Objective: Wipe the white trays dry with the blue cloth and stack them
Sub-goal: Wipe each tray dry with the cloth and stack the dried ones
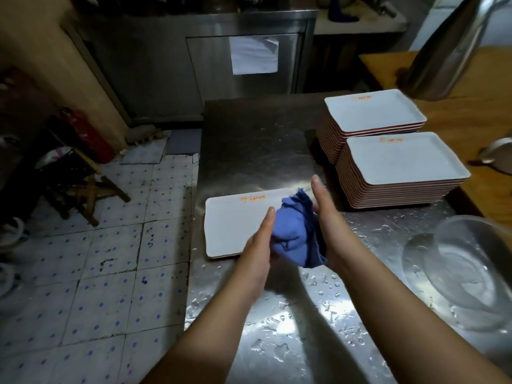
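While the tray point(232, 228) lies flat at the counter's left edge, long axis running left to right and printed edge away from the person, the cloth point(296, 236) sits bunched over its right end, pressed between two palms. Left hand point(259, 242): fingers straight and together, flat against the cloth's left side, directly above the tray, so the nearer hand to it. Right hand point(328, 217): fingers also straight, pointing away, cloth against the palm; whether the thumb hooks the cloth cannot be told. Judgement: cloth is being gathered, and the wipe would run leftward along the tray's length.

Counter point(263, 151): steel, beaded with water toward the near side. Right of the hands, two stacks point(399, 162) of white trays stand one behind the other, near each other. Nearer right, a clear bowl point(465, 273), wet.

Room: tiled floor point(97, 259) left, dim; steel cabinet point(194, 65) behind.
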